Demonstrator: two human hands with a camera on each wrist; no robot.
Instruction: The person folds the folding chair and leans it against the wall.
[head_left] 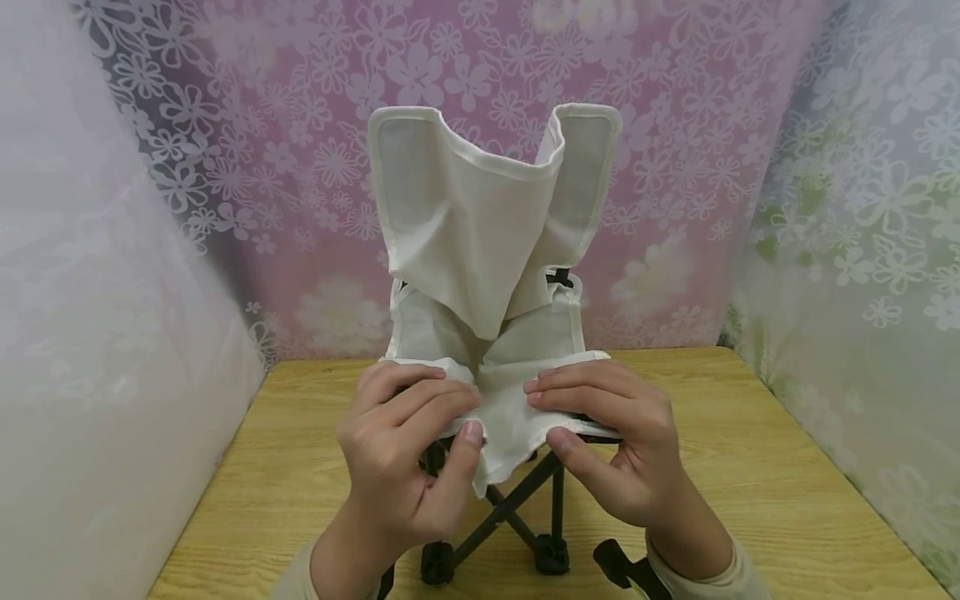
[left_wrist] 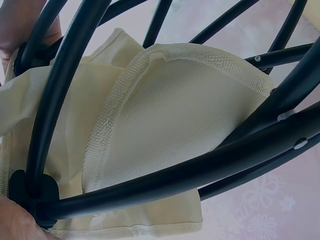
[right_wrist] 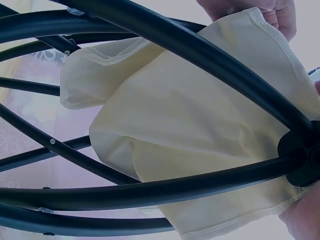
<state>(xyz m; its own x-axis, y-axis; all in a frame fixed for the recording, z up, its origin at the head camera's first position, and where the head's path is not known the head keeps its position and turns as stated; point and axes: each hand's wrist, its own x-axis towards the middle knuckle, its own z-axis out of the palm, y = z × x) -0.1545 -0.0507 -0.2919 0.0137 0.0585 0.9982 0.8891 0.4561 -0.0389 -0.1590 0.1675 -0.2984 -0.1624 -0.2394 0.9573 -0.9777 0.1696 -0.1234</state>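
Observation:
A small folding chair [head_left: 510, 400] with off-white fabric and a black tube frame stands on the table. My left hand [head_left: 408, 446] grips the left front corner of its seat, fingers over the fabric and thumb at the front edge. At the right front corner my right hand [head_left: 622, 442] holds the seat the same way. Between them the seat's front edge sags. The backrest [head_left: 495, 208] rises behind, its middle folded inward. From below, the left wrist view shows a black corner joint [left_wrist: 35, 200] beside the left thumb; another joint [right_wrist: 302, 152] shows in the right wrist view.
The chair's crossed legs [head_left: 517, 500] end in black feet [head_left: 552, 554] on the wooden table [head_left: 300, 467]. Flower-printed curtains [head_left: 315, 167] hang behind and at both sides. A black wrist mount [head_left: 615, 565] sits by my right sleeve.

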